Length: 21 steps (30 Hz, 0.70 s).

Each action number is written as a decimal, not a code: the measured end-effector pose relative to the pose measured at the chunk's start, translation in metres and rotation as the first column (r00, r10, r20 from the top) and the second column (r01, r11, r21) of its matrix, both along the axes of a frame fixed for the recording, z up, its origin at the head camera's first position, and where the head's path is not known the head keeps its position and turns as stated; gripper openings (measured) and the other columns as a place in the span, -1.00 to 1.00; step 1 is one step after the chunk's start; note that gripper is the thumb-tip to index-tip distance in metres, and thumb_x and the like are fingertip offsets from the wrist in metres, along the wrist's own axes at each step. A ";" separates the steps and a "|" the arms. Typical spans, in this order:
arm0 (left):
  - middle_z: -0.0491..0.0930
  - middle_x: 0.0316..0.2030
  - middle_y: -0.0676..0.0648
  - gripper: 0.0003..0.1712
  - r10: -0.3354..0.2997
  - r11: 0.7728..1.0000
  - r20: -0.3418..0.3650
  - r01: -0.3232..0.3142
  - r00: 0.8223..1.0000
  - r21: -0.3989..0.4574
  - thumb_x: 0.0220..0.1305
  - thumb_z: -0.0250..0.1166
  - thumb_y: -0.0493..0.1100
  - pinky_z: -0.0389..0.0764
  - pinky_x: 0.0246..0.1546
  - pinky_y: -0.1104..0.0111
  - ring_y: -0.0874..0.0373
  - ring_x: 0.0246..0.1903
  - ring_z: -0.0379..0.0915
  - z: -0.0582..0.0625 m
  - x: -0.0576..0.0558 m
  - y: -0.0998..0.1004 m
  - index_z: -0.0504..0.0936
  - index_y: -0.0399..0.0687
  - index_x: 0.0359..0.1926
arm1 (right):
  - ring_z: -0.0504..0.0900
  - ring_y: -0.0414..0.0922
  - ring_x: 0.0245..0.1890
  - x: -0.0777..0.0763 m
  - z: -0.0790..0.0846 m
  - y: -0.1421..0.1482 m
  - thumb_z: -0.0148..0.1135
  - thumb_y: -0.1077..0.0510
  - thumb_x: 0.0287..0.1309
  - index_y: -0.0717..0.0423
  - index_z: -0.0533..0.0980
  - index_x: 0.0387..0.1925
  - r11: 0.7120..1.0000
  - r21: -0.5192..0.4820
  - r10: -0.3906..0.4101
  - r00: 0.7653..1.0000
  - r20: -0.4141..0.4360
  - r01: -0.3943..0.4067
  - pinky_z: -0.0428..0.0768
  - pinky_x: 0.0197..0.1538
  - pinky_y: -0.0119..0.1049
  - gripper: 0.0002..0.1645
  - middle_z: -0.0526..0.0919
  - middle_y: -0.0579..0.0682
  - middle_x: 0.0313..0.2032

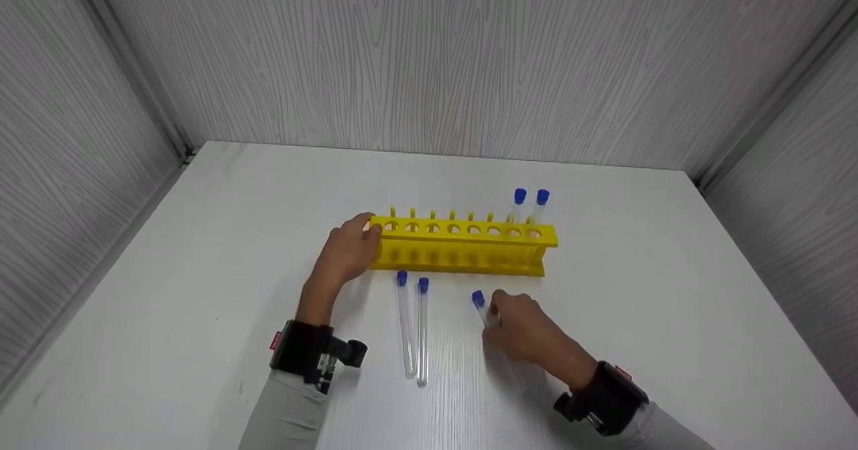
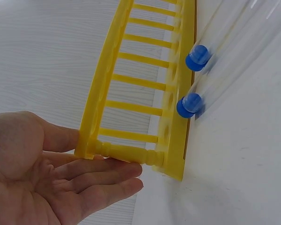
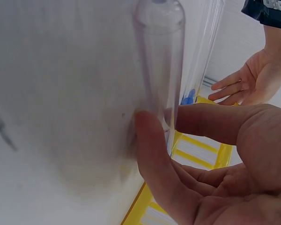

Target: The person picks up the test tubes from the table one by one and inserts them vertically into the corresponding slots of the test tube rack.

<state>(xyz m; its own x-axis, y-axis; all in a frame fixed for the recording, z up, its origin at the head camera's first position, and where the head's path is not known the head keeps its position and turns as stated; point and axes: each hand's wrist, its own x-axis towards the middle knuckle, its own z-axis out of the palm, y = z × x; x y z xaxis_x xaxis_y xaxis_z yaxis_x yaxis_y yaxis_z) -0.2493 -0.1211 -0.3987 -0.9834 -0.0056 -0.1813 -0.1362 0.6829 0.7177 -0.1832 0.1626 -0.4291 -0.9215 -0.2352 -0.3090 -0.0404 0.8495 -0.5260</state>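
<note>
A yellow test tube rack [image 1: 462, 257] stands upright on the white table. My left hand [image 1: 350, 249] holds its left end, the thumb at the top plate and the other fingers against the end post, as the left wrist view shows. In front of the rack's right half, my right hand [image 1: 526, 329] pinches a clear blue-capped test tube [image 3: 161, 61] between thumb and index finger, low over the table. Its cap [image 1: 478, 298] points toward the rack. Two capped test tubes, one on the left [image 1: 405, 329] and one on the right [image 1: 422, 336], lie between my hands.
Two more blue-capped tubes [image 1: 520, 198] [image 1: 542, 198] stand in the rack's rightmost holes. Grey wood-grain panels [image 1: 429, 61] enclose the table [image 1: 281, 182] at the back and both sides.
</note>
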 end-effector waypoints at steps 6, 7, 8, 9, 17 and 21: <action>0.28 0.48 -0.26 -0.37 -0.008 1.000 -0.004 0.008 1.000 0.002 0.62 -0.13 0.04 0.20 0.47 -0.09 -0.16 0.43 0.23 0.001 0.000 0.000 0.19 -0.10 0.56 | 0.59 -0.12 -0.58 0.000 0.000 0.001 0.36 0.22 0.22 0.19 0.50 -0.07 1.000 -0.018 0.003 1.000 0.000 -0.003 0.60 -0.54 -0.29 -0.71 0.61 0.05 -0.38; 0.29 0.48 -0.26 -0.37 -0.009 1.000 -0.007 0.009 1.000 0.002 0.62 -0.13 0.04 0.20 0.47 -0.09 -0.16 0.44 0.23 0.001 0.001 0.000 0.20 -0.11 0.55 | 0.60 -0.11 -0.59 0.000 0.000 0.001 0.36 0.23 0.21 0.19 0.50 -0.08 1.000 -0.025 0.003 1.000 0.000 -0.003 0.59 -0.54 -0.29 -0.72 0.61 0.05 -0.39; 0.29 0.48 -0.26 -0.37 -0.010 1.000 -0.009 0.010 1.000 0.002 0.62 -0.13 0.04 0.20 0.47 -0.09 -0.16 0.44 0.23 0.001 0.001 -0.001 0.20 -0.11 0.55 | 0.60 -0.11 -0.59 0.000 0.000 0.001 0.36 0.23 0.21 0.20 0.50 -0.08 1.000 -0.028 0.003 1.000 0.001 -0.003 0.59 -0.55 -0.28 -0.72 0.61 0.05 -0.39; 0.30 0.47 -0.27 -0.37 -0.013 1.000 -0.015 0.013 1.000 0.002 0.62 -0.12 0.04 0.22 0.46 -0.09 -0.16 0.42 0.26 0.000 0.001 -0.001 0.20 -0.12 0.55 | 0.60 -0.11 -0.60 0.001 0.000 0.001 0.36 0.24 0.21 0.19 0.50 -0.08 1.000 -0.025 -0.001 1.000 0.008 0.001 0.59 -0.55 -0.29 -0.72 0.60 0.06 -0.39; 0.31 0.45 -0.30 -0.37 -0.017 1.000 -0.037 0.017 0.999 -0.011 0.62 -0.12 0.03 0.27 0.43 -0.09 -0.15 0.35 0.34 -0.001 0.001 0.000 0.20 -0.16 0.54 | 0.61 -0.09 -0.59 -0.002 0.001 -0.001 0.33 0.23 0.23 0.18 0.49 -0.03 1.000 0.012 -0.022 0.998 0.064 0.022 0.60 -0.56 -0.32 -0.69 0.60 0.06 -0.36; 0.31 0.46 -0.30 -0.37 -0.014 1.000 -0.031 0.013 0.999 -0.010 0.62 -0.12 0.03 0.25 0.44 -0.11 -0.18 0.38 0.30 -0.001 0.000 -0.001 0.20 -0.15 0.55 | 0.60 -0.10 -0.60 -0.002 0.003 0.000 0.32 0.23 0.24 0.16 0.48 -0.04 1.000 0.003 -0.010 0.998 0.064 0.010 0.59 -0.56 -0.33 -0.71 0.60 0.05 -0.36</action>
<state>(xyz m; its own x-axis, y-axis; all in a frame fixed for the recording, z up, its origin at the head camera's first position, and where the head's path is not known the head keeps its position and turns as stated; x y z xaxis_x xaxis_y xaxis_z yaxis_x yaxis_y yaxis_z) -0.2489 -0.1219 -0.3997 -0.9885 0.0063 -0.1509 -0.1047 0.6912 0.7150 -0.1850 0.1623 -0.4265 -0.9023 -0.2250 -0.3677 0.0016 0.8513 -0.5247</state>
